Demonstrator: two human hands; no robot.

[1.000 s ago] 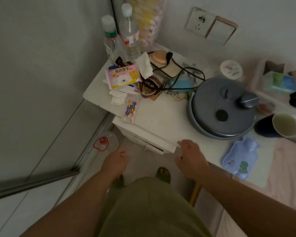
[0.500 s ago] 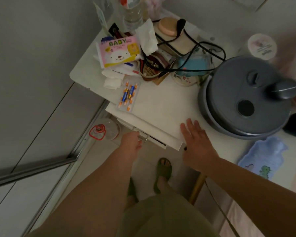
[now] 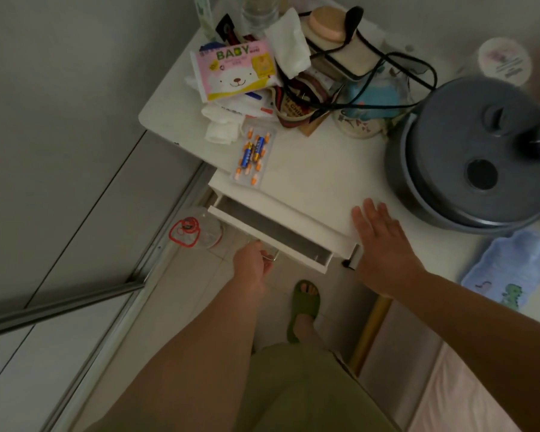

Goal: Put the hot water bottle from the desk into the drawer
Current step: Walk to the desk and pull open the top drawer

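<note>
The light blue hot water bottle point(image 3: 502, 271) with a green dinosaur print lies flat on the white desk point(image 3: 312, 179) at the right edge of view. Under the desk's front edge a white drawer point(image 3: 272, 236) stands pulled partly out, its grey inside showing. My left hand point(image 3: 252, 263) is shut on the drawer's metal handle. My right hand point(image 3: 382, 244) rests flat on the desk's front corner, fingers spread, holding nothing, well left of the bottle.
A large grey lidded pot point(image 3: 480, 154) stands just behind the bottle. A pack of batteries point(image 3: 252, 155), a pink BABY wipes pack point(image 3: 234, 71), cables and clutter fill the desk's back. A clear jug with a red handle point(image 3: 197, 230) sits on the floor left of the drawer.
My left hand took hold of the drawer handle and pulled the drawer out. My right hand slid a little onto the desk top. The view dipped lower and closer.
</note>
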